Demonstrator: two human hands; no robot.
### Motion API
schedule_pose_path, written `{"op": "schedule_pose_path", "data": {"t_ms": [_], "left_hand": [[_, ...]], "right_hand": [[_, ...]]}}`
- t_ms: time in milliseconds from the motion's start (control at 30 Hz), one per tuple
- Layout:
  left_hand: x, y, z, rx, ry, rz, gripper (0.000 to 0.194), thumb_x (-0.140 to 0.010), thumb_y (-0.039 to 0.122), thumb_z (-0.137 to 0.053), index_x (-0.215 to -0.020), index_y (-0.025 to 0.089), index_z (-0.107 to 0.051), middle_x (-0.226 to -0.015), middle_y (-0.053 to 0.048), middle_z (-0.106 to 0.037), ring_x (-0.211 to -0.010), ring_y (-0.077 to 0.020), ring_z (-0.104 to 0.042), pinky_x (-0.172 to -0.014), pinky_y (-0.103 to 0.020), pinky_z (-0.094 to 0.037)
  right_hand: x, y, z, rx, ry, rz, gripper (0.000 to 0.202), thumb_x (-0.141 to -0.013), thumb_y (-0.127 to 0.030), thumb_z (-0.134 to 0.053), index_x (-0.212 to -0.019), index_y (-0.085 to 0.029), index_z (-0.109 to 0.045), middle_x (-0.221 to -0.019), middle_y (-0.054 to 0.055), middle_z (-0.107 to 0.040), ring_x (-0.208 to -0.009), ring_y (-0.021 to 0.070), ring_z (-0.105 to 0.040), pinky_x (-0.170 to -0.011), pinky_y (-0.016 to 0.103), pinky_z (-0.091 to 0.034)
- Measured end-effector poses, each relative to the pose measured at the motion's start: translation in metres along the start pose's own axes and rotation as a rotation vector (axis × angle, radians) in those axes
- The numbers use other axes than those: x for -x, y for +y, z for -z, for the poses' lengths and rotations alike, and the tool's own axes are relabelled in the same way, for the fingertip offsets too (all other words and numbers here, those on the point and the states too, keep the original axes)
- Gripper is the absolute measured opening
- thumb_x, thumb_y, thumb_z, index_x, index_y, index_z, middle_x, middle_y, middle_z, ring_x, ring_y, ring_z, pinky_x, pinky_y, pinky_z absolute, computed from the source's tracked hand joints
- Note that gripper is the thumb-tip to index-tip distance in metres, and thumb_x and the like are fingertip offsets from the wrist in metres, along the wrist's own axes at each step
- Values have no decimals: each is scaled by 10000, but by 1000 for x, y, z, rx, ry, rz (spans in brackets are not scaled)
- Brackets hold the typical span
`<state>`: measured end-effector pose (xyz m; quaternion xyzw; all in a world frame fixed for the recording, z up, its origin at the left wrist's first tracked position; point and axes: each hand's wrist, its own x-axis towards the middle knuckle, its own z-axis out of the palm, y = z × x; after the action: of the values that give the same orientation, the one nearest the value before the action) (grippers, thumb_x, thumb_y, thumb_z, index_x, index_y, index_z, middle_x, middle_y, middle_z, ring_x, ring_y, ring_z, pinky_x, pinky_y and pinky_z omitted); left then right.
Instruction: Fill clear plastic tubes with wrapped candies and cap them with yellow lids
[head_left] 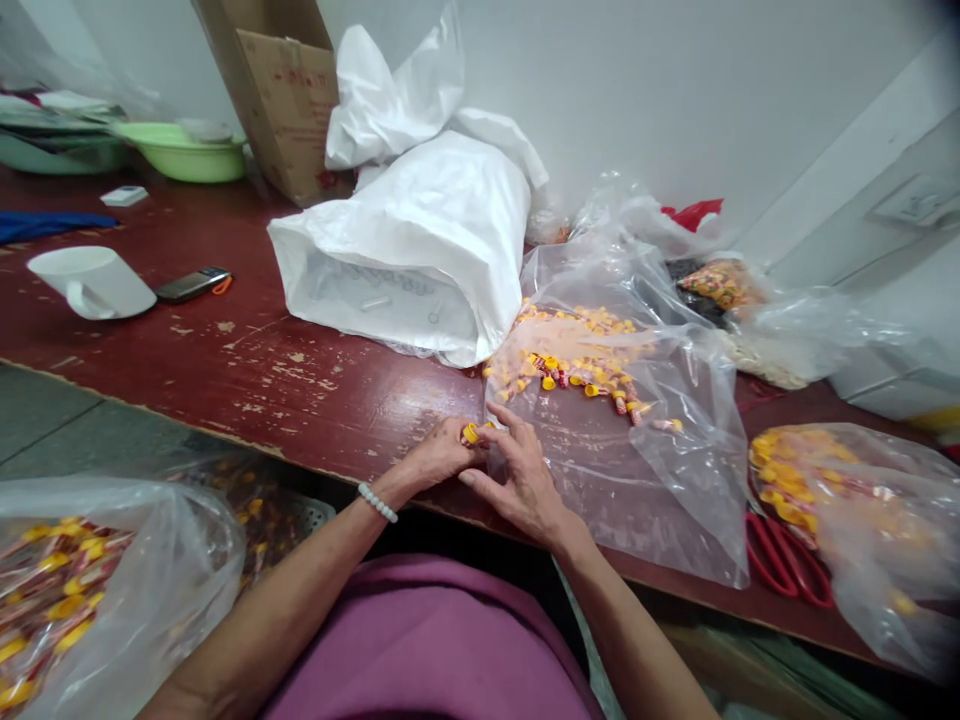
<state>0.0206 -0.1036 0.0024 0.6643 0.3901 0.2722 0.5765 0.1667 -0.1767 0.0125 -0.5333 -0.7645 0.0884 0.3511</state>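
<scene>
Where left hand point(442, 452) pinches, yellow cap point(470, 434) lies beside right hand point(523, 472).

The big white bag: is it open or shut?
Open: the white bag lies with its mouth gaping toward the camera, and small clear pieces show inside.
</scene>
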Motion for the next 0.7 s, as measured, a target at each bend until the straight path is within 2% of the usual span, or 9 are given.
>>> {"op": "schedule_pose_path", "data": {"t_ms": [100,167,267,367,467,600,700], "left_hand": [[4,-1,1,73,-20,86,154,-631,248,-648,-727,134,-606,-591,36,-509,-528,-93,-411,-493,-209,-325],[8,0,0,150,-7,190,171,-628,266,-658,-714,146,-572,-549,52,-472,-454,-72,-354,-430,-201,-270],[14,1,-1,227,3,260,113,-611,204,-621,-630,155,-521,-489,52,-451,-403,-68,-337,-395,-203,-253],[15,-3,-3,254,48,242,53,-572,136,-551,-614,151,-524,-508,23,-505,-455,-97,-440,-429,-207,-330],[12,-13,-5,326,134,166,187,-540,102,-515,-713,140,-575,-609,8,-568,-555,-111,-503,-509,-211,-400],[12,-16,-7,393,177,87,164,-560,107,-530,-712,127,-591,-631,-3,-574,-593,-111,-507,-542,-212,-413],[28,-8,6,417,211,72,112,-608,153,-608,-712,124,-577,-597,16,-537,-532,-85,-468,-494,-193,-383]], "right_hand": [[-3,-1,7,-96,67,-42,591,-814,-415,-629,-1335,-260,-399,-1446,112,-350,-1338,251,-343,-1066,464,-346],[-4,-3,7,-44,91,-31,744,-778,-435,-661,-1401,-242,-302,-1447,135,-342,-1343,276,-327,-1074,494,-323],[-5,-6,-8,104,18,65,870,-687,-464,-727,-1407,-218,-304,-1414,162,-396,-1283,340,-384,-1028,552,-343],[-7,-5,-33,135,64,127,795,-679,-400,-728,-1357,-184,-373,-1317,181,-485,-1191,342,-470,-965,544,-411],[-11,-3,-51,75,162,162,694,-702,-290,-702,-1318,-165,-405,-1257,183,-523,-1151,315,-509,-952,511,-450],[-17,-9,-52,11,76,229,694,-687,-203,-680,-1323,-169,-405,-1256,168,-542,-1156,307,-518,-972,508,-449],[-21,-17,-43,-37,14,224,816,-699,-265,-704,-1403,-178,-299,-1366,174,-452,-1240,310,-456,-1007,512,-427]]}}
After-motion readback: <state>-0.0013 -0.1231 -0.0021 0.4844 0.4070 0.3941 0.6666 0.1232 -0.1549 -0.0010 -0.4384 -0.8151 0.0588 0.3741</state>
